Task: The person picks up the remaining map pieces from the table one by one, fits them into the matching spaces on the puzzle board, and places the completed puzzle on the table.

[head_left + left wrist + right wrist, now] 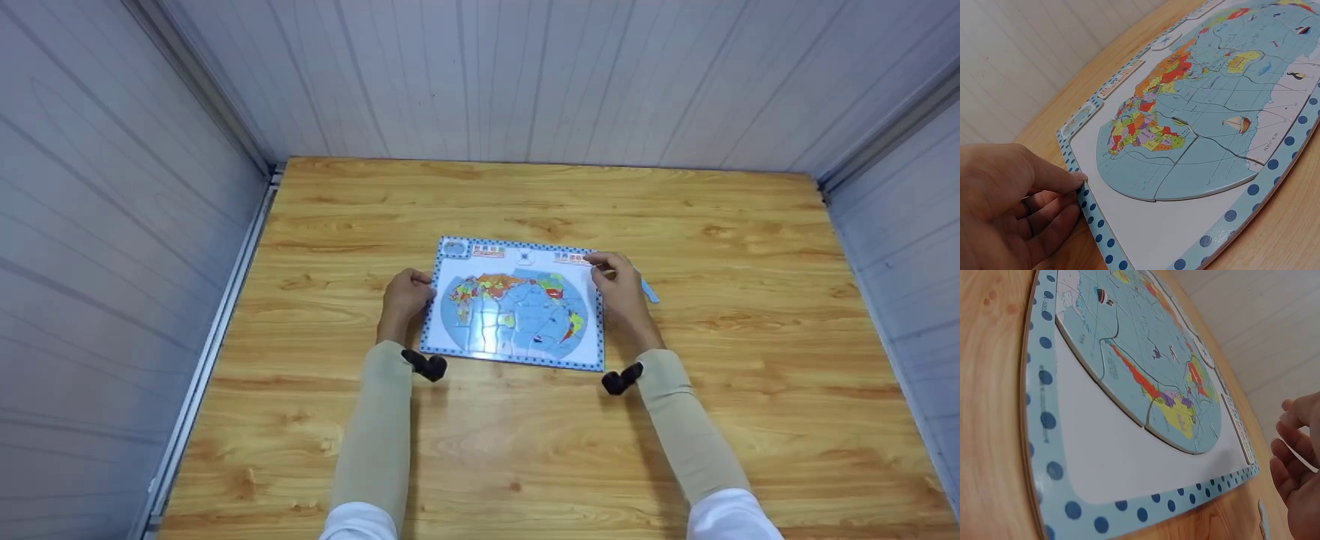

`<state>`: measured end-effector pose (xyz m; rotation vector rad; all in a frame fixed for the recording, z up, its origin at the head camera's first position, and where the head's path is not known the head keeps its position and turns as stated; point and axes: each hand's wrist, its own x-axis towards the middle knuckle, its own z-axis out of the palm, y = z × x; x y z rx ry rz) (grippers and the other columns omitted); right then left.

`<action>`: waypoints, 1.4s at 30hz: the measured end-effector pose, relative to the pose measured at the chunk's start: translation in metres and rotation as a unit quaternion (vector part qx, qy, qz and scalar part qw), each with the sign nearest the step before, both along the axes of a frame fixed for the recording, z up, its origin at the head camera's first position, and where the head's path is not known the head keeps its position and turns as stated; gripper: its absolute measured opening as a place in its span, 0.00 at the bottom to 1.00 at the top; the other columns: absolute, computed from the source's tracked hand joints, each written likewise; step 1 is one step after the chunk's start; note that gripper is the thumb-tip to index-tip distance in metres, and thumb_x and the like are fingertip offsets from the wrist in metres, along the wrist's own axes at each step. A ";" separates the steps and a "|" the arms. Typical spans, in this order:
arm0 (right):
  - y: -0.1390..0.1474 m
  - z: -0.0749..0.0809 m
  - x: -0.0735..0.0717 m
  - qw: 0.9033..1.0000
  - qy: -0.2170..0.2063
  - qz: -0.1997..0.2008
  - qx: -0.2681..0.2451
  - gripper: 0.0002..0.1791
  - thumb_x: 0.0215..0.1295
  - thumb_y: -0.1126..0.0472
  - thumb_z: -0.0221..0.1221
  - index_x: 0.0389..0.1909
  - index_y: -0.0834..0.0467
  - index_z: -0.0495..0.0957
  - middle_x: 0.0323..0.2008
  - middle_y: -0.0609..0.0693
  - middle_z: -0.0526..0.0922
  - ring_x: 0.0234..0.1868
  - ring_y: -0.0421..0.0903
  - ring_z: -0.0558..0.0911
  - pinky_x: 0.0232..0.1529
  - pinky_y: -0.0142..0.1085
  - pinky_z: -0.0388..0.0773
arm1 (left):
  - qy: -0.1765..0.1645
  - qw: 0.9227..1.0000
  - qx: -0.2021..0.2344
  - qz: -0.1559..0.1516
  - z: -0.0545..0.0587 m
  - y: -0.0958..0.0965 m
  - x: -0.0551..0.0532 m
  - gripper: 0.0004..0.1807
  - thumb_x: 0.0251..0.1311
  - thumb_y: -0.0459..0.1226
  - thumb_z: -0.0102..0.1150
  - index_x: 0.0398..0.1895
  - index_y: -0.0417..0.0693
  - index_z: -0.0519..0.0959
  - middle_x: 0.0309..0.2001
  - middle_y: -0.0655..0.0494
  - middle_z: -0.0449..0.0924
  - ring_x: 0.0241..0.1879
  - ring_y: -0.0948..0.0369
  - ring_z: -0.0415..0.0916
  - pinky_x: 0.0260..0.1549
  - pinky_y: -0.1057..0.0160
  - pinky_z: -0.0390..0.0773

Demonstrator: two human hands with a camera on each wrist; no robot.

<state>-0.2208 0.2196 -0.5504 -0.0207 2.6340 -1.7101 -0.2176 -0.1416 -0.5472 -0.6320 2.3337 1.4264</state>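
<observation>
A jigsaw puzzle board [517,361] with a blue dotted border lies flat on the table. Its fitted pieces form an oval world map [480,322], and bare white board shows along the map's upper left edge. At the board's left edge, my left hand [407,295] grips the border, with the thumb tip [1079,179] on top and the other fingers bent beside and below. My right hand [619,286] hovers over the upper right corner, fingers loosely bent and nothing between them. Partly behind that hand, a loose light-blue puzzle piece [649,292] lies on the table.
The wood-grain table [510,450] meets a pale panel wall [495,82] at the back. More panels stand at left and right, with a metal rail [217,315] along the left side. Small black cameras [429,366] are strapped to both wrists.
</observation>
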 end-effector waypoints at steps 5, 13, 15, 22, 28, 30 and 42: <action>0.007 0.001 0.006 0.999 -0.025 -0.023 -0.027 0.14 0.72 0.61 0.49 0.55 0.54 0.76 0.53 0.54 0.74 0.51 0.46 0.70 0.53 0.40 0.67 | -0.002 1.000 0.001 -0.001 0.000 0.000 0.001 0.12 0.61 0.32 0.55 0.48 0.45 0.74 0.46 0.49 0.74 0.46 0.55 0.72 0.46 0.59 0.73; 0.021 -0.002 0.011 0.998 -0.002 -0.051 -0.036 0.16 0.70 0.59 0.52 0.55 0.58 0.76 0.53 0.57 0.75 0.51 0.45 0.71 0.54 0.39 0.67 | -0.005 1.000 0.002 -0.003 0.000 0.000 0.001 0.12 0.61 0.33 0.54 0.49 0.45 0.74 0.46 0.49 0.74 0.47 0.55 0.72 0.46 0.59 0.73; 0.025 -0.002 0.011 0.998 0.008 -0.057 -0.026 0.15 0.69 0.60 0.53 0.54 0.59 0.76 0.52 0.58 0.75 0.50 0.45 0.72 0.53 0.38 0.68 | -0.001 1.000 -0.001 -0.004 0.001 0.000 0.001 0.13 0.61 0.33 0.55 0.49 0.45 0.74 0.46 0.48 0.75 0.46 0.55 0.72 0.46 0.59 0.73; 0.039 -0.006 0.014 0.996 0.027 -0.083 -0.020 0.16 0.67 0.57 0.57 0.52 0.60 0.78 0.48 0.56 0.77 0.46 0.44 0.74 0.48 0.31 0.70 | 0.015 1.000 -0.011 -0.010 0.001 0.001 0.001 0.13 0.60 0.33 0.56 0.48 0.43 0.75 0.45 0.48 0.76 0.45 0.55 0.72 0.45 0.59 0.73; 0.049 -0.010 0.017 0.993 0.012 -0.115 -0.023 0.17 0.66 0.56 0.58 0.51 0.59 0.78 0.49 0.54 0.76 0.47 0.45 0.73 0.49 0.34 0.70 | 0.015 1.000 -0.016 -0.011 0.001 0.000 0.001 0.13 0.60 0.33 0.56 0.49 0.44 0.75 0.46 0.49 0.75 0.45 0.55 0.72 0.45 0.59 0.73; 0.052 -0.012 0.018 0.992 0.009 -0.122 -0.022 0.17 0.66 0.55 0.59 0.52 0.60 0.77 0.50 0.55 0.74 0.49 0.47 0.72 0.51 0.36 0.70 | 0.014 1.000 -0.015 -0.009 0.000 0.000 0.001 0.13 0.60 0.33 0.56 0.49 0.44 0.75 0.46 0.48 0.75 0.45 0.55 0.72 0.45 0.59 0.73; 0.065 -0.023 0.022 0.983 0.015 -0.181 0.026 0.16 0.63 0.57 0.62 0.46 0.64 0.79 0.52 0.58 0.69 0.56 0.54 0.70 0.60 0.46 0.67 | -0.010 1.000 -0.002 -0.001 0.000 0.001 0.002 0.12 0.62 0.33 0.53 0.48 0.45 0.74 0.46 0.48 0.74 0.45 0.55 0.71 0.46 0.59 0.72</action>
